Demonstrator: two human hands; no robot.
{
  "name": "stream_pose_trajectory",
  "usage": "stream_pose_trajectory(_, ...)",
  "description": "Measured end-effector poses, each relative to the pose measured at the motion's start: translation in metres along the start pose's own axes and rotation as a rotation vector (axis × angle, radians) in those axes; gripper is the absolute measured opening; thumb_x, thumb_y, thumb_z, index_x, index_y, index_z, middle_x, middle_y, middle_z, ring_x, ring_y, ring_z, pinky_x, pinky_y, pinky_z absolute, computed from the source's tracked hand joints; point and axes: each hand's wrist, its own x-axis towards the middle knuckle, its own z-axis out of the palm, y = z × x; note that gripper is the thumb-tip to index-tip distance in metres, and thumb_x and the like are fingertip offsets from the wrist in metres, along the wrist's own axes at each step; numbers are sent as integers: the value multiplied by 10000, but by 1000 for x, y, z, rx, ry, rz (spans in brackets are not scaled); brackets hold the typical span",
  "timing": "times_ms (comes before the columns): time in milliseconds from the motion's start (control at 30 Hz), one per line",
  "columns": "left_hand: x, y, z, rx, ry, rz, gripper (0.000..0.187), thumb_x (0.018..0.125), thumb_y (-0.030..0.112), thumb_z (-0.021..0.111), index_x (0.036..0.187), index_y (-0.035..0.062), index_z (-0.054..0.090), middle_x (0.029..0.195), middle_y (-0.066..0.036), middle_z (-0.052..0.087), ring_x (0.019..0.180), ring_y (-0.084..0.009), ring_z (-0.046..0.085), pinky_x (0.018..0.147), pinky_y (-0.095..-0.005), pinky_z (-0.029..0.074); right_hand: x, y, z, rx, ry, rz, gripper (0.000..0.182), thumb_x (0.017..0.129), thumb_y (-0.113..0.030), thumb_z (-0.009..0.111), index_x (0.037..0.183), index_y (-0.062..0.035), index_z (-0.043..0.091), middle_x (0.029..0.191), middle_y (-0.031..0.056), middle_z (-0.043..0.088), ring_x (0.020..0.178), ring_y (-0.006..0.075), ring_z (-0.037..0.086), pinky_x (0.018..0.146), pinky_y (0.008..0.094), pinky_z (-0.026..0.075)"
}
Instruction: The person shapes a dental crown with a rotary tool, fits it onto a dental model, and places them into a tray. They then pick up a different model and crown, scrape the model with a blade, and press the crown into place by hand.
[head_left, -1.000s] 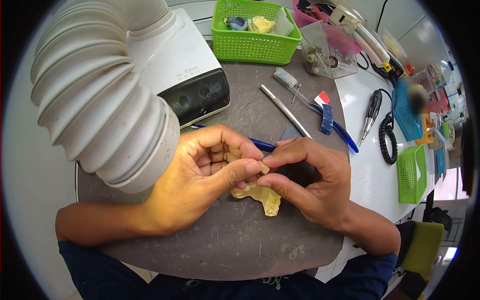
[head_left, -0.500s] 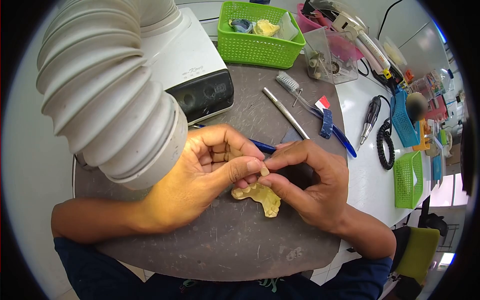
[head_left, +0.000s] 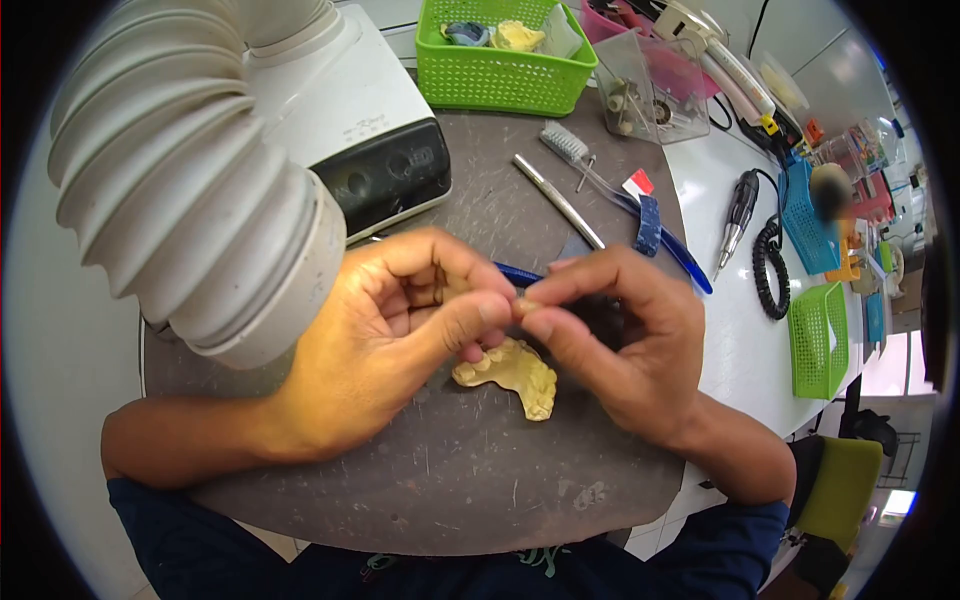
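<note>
Large ribbed extraction hose (head_left: 190, 190) hangs over the mat's left edge. White machine (head_left: 365, 120) sits at the far-left corner; writing on its side too small to read. Dark round work mat (head_left: 480, 470) carries a yellow dental cast (head_left: 510, 375) at its middle, just below both hands. Left hand (head_left: 385, 335) and right hand (head_left: 625, 340) meet fingertip to fingertip, both closed pinching a tiny tooth piece (head_left: 522, 305) above the cast. Best done low over the mat, pinch light, piece turned slowly. No brand legible.
</note>
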Motion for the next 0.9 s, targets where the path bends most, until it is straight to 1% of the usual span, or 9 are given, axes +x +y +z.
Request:
stream_pose_trajectory(67, -1, -4, 6, -50, 101, 180, 14, 953, -13, 599, 964, -9, 606, 1027, -104, 626, 861, -98, 628, 733, -228, 539, -3, 2, 0, 75, 41, 60, 108, 860, -20, 739, 950, 11, 686, 915, 93, 721, 820, 132, 700, 706, 259, 554)
stream_pose_trajectory(200, -5, -10, -3, 230, -2, 359, 145, 945, -44, 506, 849, 20, 594, 1012, -85, 578, 885, -110, 598, 748, -233, 514, -9, 3, -5, 236, 68, 54, 163, 896, 46, 662, 1057, 33, 641, 1050, 121, 688, 946, 153, 695, 809, 259, 586)
stream_pose_trajectory(267, -6, -7, -9, 293, -52, 379, 114, 898, -63, 537, 851, 13, 609, 1005, -95, 580, 890, -128, 592, 763, -262, 504, -11, -1, -7, 233, 78, 116, 151, 898, 36, 666, 1048, 29, 648, 1020, 107, 695, 931, 143, 695, 787, 254, 584)
stream_pose_trajectory(333, -6, -3, -12, 660, -106, 523, 122, 842, -73, 573, 915, -8, 645, 984, -106, 585, 887, -153, 589, 767, -311, 496, -13, 0, -9, 204, 82, 101, 147, 900, 27, 671, 1046, 27, 653, 1009, 100, 699, 917, 136, 695, 779, 252, 583)
stream_pose_trajectory(467, -10, -6, 10, 1164, -55, 570, 225, 815, 16, 711, 1036, 6, 668, 952, -111, 601, 892, -203, 612, 752, -337, 494, -12, -4, -9, 156, 86, 105, 137, 903, -1, 689, 1036, 24, 669, 973, 83, 710, 882, 119, 692, 765, 244, 575)
stream_pose_trajectory(533, -11, -8, 7, 1161, -85, 641, 287, 795, 23, 755, 1060, 20, 645, 947, -104, 613, 842, -225, 626, 738, -321, 495, -15, -4, -8, 153, 93, 112, 136, 903, -5, 693, 1033, 25, 673, 971, 83, 711, 881, 119, 692, 772, 243, 572)
stream_pose_trajectory(667, -17, -6, 6, 853, 10, 396, 312, 870, -65, 623, 1147, 25, 509, 947, -88, 656, 733, -141, 606, 709, -269, 495, -14, -8, -9, 158, 125, 128, 137, 904, -8, 695, 1036, 23, 679, 973, 83, 713, 876, 122, 692, 794, 246, 567)
stream_pose_trajectory(733, -17, -1, 11, 448, 63, 141, 273, 914, -52, 545, 1161, 29, 461, 937, -63, 649, 714, -85, 559, 680, -247, 479, -15, -5, -10, 161, 138, 82, 141, 903, -10, 696, 1040, 22, 679, 973, 85, 715, 879, 123, 692, 803, 251, 567)
stream_pose_trajectory(900, -16, 9, 3, 541, -133, 91, 370, 984, 31, 432, 1351, -6, 460, 1102, -47, 603, 840, -63, 517, 745, -233, 443, -12, -4, -10, 105, 117, -25, 137, 900, 18, 682, 1036, 14, 681, 1005, 87, 690, 919, 130, 682, 823, 251, 563)
